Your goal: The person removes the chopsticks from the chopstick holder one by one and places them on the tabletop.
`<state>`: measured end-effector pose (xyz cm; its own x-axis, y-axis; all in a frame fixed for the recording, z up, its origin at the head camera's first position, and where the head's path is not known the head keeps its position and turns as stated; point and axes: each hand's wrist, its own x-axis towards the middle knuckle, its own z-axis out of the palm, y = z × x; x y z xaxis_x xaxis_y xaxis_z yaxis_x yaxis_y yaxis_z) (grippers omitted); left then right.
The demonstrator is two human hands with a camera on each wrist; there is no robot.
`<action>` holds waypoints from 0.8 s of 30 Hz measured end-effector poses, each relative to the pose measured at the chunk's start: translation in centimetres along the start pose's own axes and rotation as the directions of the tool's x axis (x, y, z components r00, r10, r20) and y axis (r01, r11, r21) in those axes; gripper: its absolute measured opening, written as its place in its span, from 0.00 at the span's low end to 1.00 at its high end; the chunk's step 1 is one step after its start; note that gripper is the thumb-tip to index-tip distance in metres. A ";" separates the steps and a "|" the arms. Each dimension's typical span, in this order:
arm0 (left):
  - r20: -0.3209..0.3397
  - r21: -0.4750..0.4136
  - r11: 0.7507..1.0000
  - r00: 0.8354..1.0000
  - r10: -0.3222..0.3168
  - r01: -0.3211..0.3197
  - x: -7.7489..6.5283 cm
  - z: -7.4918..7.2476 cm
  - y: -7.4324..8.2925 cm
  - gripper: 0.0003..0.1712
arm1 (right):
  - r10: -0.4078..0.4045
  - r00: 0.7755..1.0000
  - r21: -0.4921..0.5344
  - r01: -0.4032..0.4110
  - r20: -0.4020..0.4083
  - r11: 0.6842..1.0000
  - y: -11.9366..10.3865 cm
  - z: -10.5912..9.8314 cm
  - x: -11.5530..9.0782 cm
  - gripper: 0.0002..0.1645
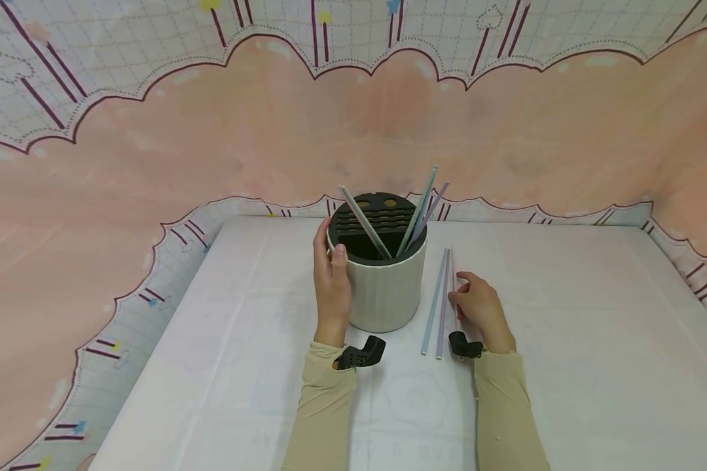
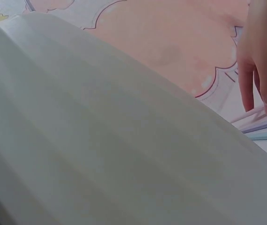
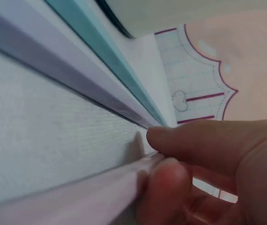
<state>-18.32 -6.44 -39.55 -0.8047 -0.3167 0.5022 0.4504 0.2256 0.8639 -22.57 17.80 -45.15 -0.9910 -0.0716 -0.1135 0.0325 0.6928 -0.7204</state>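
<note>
A cream ribbed pen holder (image 1: 385,297) with a black slotted top (image 1: 377,212) stands upright on the table. Several pastel pencils lean out of its wide opening, among them a green one (image 1: 415,212). My left hand (image 1: 332,288) holds the holder's left side, thumb near the rim. To the right of the holder, my right hand (image 1: 480,307) pinches a pink pencil (image 3: 77,199) between thumb and fingertip, low over the tabletop. Beside it lie a lilac pencil (image 1: 442,314) and a blue pencil (image 1: 433,314). The holder's wall fills most of the left wrist view.
A white cloth (image 1: 241,392) covers the table. Behind it rises a peach backdrop (image 1: 389,137) with scalloped white borders. Black camera mounts (image 1: 362,353) sit on both wrists, at the ends of the tan sleeves (image 1: 324,405).
</note>
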 end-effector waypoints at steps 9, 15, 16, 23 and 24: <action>-0.007 0.017 1.000 1.000 -0.018 0.018 -0.5 0.0 0.2 0.30 | 0.022 0.998 0.029 -0.021 -0.051 0.999 0.5 0.3 -0.2 0.27; -0.015 0.024 1.000 1.000 -0.006 0.007 -0.9 0.0 0.4 0.30 | 0.021 0.992 0.141 -0.003 -0.126 0.990 0.0 -0.1 -0.3 0.24; -0.016 0.024 1.000 1.000 -0.004 0.005 -0.9 0.0 0.4 0.30 | -0.009 0.986 0.144 0.033 -0.166 0.989 -0.2 -0.2 -0.3 0.22; -0.020 0.039 0.999 1.000 -0.005 0.005 -1.3 0.0 0.4 0.31 | -0.160 0.889 0.185 0.260 -0.428 0.948 -1.2 -0.4 -0.8 0.17; -0.022 0.040 0.999 1.000 -0.006 0.007 -1.4 0.0 0.4 0.31 | -0.169 0.877 0.203 0.285 -0.449 0.937 -1.4 -0.4 -0.9 0.16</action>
<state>-17.00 -5.92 -39.86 -0.7990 -0.3380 0.4973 0.4285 0.2603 0.8652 -21.77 17.16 -43.79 -0.9335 0.1418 0.3294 -0.2253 0.4828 -0.8462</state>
